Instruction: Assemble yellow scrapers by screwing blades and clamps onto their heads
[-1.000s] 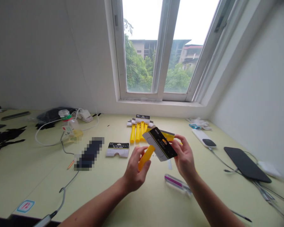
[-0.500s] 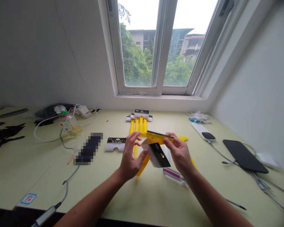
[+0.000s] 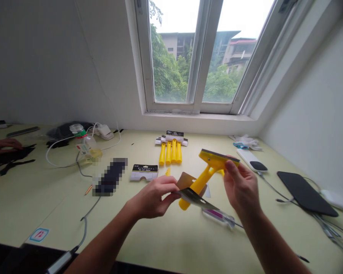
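My right hand [image 3: 242, 186] grips one end of the head of a yellow scraper [image 3: 213, 161], whose dark blade edge faces up and whose handle slants down to the left. My left hand [image 3: 151, 198] pinches the left end of a folded black-and-white packaging card [image 3: 198, 199]. The scraper's handle passes between the card's two flaps. Beyond my left hand, another packaging card [image 3: 144, 174] lies flat on the desk. A clear-and-purple handled tool [image 3: 218, 215] lies below the scraper, partly covered. Another yellow part [image 3: 168, 172] shows behind my left hand.
Several yellow handles [image 3: 170, 153] with cards lie in a row towards the window. Left are a bottle [image 3: 85, 142], a pixelated dark object [image 3: 111, 177] and cables. Right are a white device [image 3: 251, 160] and a black tablet-like slab [image 3: 307, 192]. Another person's hands [image 3: 5, 145] work far left.
The scraper has turned so its handle points down-left, and my right hand has moved right. My left hand has closed on the card. Another person's hands have come into view at left.
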A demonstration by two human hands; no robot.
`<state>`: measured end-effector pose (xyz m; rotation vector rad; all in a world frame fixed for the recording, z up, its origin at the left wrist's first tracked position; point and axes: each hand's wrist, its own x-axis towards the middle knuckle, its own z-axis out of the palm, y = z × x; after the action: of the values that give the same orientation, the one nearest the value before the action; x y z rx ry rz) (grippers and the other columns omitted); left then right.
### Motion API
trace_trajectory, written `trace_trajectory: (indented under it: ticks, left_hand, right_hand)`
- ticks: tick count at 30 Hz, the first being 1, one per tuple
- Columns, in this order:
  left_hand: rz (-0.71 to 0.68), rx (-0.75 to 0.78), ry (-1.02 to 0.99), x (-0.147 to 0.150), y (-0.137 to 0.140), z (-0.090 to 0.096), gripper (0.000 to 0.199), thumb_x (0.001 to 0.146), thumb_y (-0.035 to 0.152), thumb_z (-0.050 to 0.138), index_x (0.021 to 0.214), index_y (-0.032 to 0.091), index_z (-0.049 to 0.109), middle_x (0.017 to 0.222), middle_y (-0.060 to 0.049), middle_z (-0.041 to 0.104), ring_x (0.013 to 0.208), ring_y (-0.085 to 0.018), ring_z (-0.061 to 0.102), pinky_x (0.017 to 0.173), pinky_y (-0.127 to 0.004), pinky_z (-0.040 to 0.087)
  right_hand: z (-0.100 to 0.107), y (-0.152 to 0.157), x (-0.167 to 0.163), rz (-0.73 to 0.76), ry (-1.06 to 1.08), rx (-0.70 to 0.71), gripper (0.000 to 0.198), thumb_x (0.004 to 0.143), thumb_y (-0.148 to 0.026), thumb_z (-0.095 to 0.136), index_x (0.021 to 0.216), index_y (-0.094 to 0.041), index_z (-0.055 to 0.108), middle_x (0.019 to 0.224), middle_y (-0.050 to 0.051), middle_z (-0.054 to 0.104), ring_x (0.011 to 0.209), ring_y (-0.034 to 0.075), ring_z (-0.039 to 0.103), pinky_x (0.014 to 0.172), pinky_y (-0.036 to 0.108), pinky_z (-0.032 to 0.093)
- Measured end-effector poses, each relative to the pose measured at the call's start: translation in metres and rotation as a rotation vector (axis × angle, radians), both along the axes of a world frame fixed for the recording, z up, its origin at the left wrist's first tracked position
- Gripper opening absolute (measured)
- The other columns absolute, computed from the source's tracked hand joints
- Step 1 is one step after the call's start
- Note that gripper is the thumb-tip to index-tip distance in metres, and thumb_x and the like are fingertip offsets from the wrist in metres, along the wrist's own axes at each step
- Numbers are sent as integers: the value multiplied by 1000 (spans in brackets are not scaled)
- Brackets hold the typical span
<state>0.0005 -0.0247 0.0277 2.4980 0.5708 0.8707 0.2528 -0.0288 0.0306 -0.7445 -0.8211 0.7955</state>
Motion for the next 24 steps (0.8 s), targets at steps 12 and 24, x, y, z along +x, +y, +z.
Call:
trace_trajectory:
  ticks: [12,24]
  left_hand:
    - [774,-386,27,-90,30,-23,45,92,39,54,132,21,47,78,0,67,67,-17,63,65,-26,47]
    - [1048,208,615,-64,18,-42,36,98,31,41,127,23,62,109,-12,63,96,-25,63,78,-33,51]
  right_hand:
    - [17,13,55,-260,350,-7,15,68,-27,84,75,-24,71,83,-3,73,73,9,63,61,21,53]
    - [2,16,23,-88,215,-91,27,60,-34,89,76,-19,74,81,-1,72,74,8,62,63,18,49]
